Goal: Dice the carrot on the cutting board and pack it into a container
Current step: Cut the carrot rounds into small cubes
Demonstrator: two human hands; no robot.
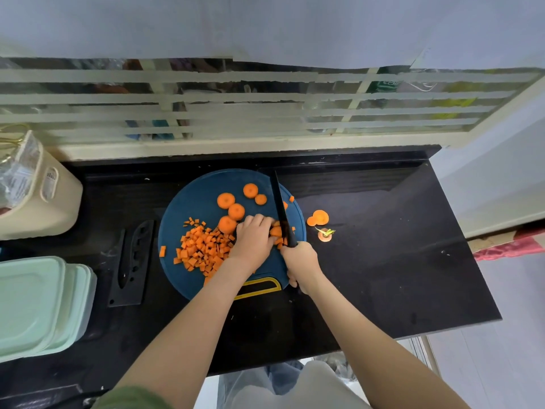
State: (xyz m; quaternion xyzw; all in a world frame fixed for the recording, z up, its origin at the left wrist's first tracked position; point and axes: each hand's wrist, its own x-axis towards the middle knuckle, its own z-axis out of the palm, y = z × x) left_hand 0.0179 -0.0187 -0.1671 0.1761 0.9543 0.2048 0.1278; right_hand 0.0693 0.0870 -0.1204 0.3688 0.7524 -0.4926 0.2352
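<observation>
A round blue cutting board (pixel 200 199) lies on the black counter. A heap of diced carrot (pixel 203 249) covers its left part, and several round carrot slices (pixel 236 211) lie toward the back. My left hand (pixel 253 240) holds down a carrot piece (pixel 276 231) with curled fingers. My right hand (pixel 300 261) grips the handle of a black knife (pixel 278 202), whose blade stands on that piece right beside my left fingers. Stacked pale green containers (pixel 38 302) with lids sit at the left edge.
A black knife sheath (pixel 132 264) lies left of the board. Two carrot slices (pixel 318 218) and the carrot top (pixel 325 234) lie on the counter (pixel 383 261) to the right. A beige bin (pixel 38 196) stands back left. A barred window runs behind.
</observation>
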